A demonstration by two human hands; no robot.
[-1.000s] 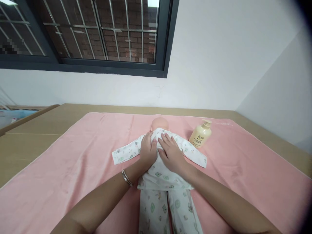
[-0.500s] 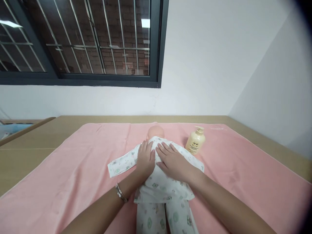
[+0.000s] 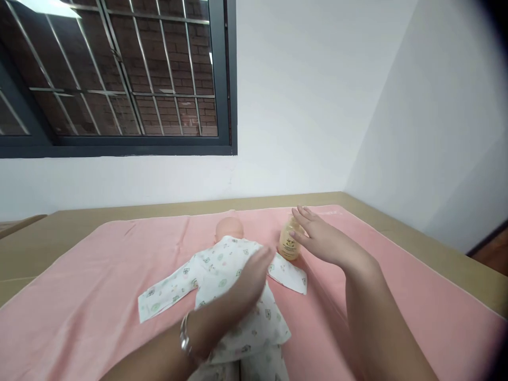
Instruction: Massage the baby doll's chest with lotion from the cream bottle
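Note:
A baby doll point(image 3: 229, 230) in white printed pyjamas point(image 3: 222, 270) lies face down on a pink towel point(image 3: 99, 296), head toward the wall. My left hand point(image 3: 248, 283) hovers open and blurred just above the doll's back, a bracelet on its wrist. My right hand point(image 3: 321, 238) is open, fingers spread, right beside a cream pump bottle point(image 3: 289, 243) that stands to the right of the doll's head. Whether the fingers touch the bottle is unclear.
The pink towel covers a tan tabletop point(image 3: 59, 227) that meets the white wall. A barred dark-framed window point(image 3: 115, 79) is up left. The table's right edge point(image 3: 436, 254) runs diagonally along a side wall.
Both hands have lifted off the doll's back. My right hand has moved right to the pump bottle, my left has slid back and right. The view has turned to the right.

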